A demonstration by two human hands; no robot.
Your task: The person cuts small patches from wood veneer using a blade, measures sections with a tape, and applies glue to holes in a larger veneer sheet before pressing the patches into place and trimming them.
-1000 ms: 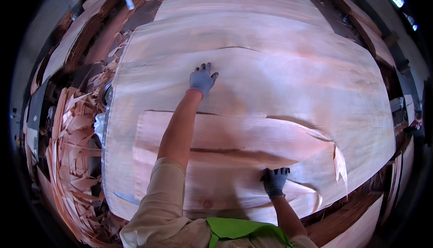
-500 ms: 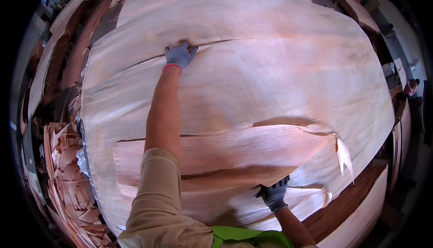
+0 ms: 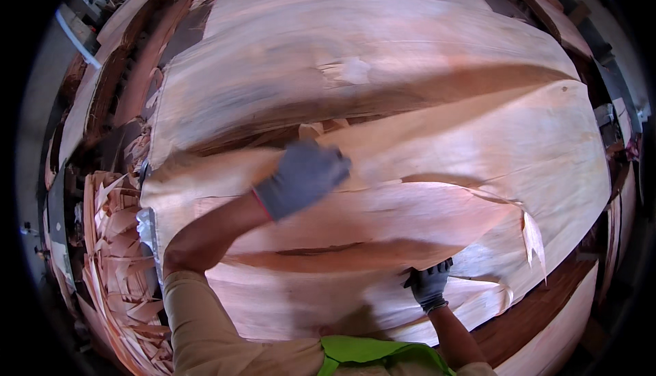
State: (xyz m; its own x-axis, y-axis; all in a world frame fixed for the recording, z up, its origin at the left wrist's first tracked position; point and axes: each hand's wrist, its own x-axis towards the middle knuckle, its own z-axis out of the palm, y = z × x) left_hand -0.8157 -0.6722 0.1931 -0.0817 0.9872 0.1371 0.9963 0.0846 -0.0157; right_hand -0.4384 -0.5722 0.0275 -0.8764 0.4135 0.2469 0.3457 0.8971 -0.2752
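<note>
A broad stack of pale veneer sheets (image 3: 553,143); directly on it, a smaller pinkish veneer piece (image 3: 383,212); a torn strip (image 3: 533,239) curls at its right end.

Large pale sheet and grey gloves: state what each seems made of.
Large pale sheet: probably thin wood veneer, matte and unfinished, from its streaky grain and bending edge.
Grey gloves: likely fabric, perhaps coated, from their dull surface and close fit; finer texture is unclear.

We wear grey gloves (image 3: 429,287), the left one red-edged; further back from our hands (image 3: 304,176) come beige sleeves (image 3: 198,311) and bright green cloth (image 3: 376,350).
</note>
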